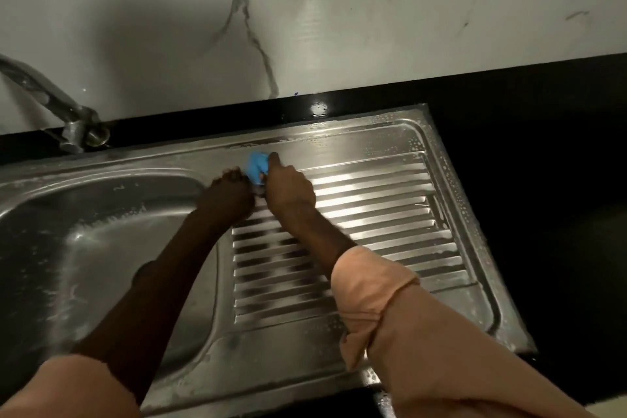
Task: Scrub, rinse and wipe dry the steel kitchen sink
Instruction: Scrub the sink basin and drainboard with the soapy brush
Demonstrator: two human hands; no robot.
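Near the middle of the head view, both hands meet over a small blue cloth (pixel 257 167) on the flat back strip of the steel sink (pixel 342 142), just at 12 o'clock of the ribbed drainboard (pixel 373 210). Most of the cloth is hidden under the hands; only a crumpled blue lump shows. The right hand (pixel 290 192) grips it, thumb stretched along its 3 o'clock edge, the other fingers curled beneath and out of sight. The left hand (pixel 230 195) is dark and in shadow, its fingers bent at the cloth's 9 o'clock edge; whether they pinch the cloth or only touch it is hard to make out. At 9 o'clock of the hands lies the rounded basin (pixel 101 241), cut off at the frame's left edge, its steel dull with soapy streaks. Droplets and foam speckle the sink's raised rim at 3 o'clock. A metal tap (pixel 51 102) rises at 10 o'clock, its spout cut off. Behind runs a black counter (pixel 529 105) and a white veined marble wall (pixel 339 27). Rolled peach sleeves (pixel 369 285) cover the forearms
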